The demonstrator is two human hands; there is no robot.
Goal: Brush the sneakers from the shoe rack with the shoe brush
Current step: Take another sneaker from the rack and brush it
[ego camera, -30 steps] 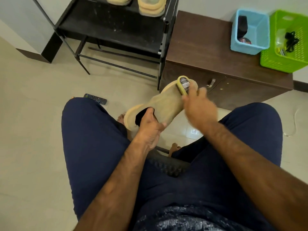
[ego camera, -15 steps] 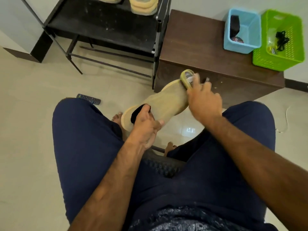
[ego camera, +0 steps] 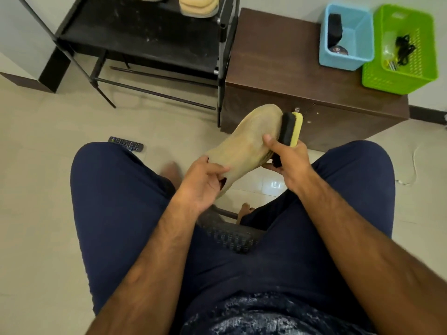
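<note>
Head view: looking down over a seated person's lap, navy trousers (ego camera: 116, 201) to either side.
Sneaker (ego camera: 246, 146): tan, held up in the air between the knees, toe end tilted up toward the cabinet (ego camera: 278, 68), heel end down in the left hand.
Left hand (ego camera: 205, 182): curled round the sneaker's heel end, gripping it by the dark opening.
Right hand (ego camera: 290, 163): wrapped round the lower end of the shoe brush, thumb raised beside the sneaker's flank.
Shoe brush (ego camera: 290, 128): yellow back, black bristles, bristle side pressed against the right edge of the sneaker near the toe.
Shoe rack (ego camera: 145, 32): black, standing at the top left, just beside the cabinet; more tan sneakers (ego camera: 198, 6) on its upper shelf, partly cut off by the frame.
Cabinet top: blue basket (ego camera: 358, 52) and green basket (ego camera: 399, 81) side by side at the far right, touching or nearly so, small dark items inside each.
Floor (ego camera: 36, 165): pale tiles, a remote control (ego camera: 125, 143) lying near the left knee.
Chair seat (ego camera: 229, 235): dark, showing between the thighs.
</note>
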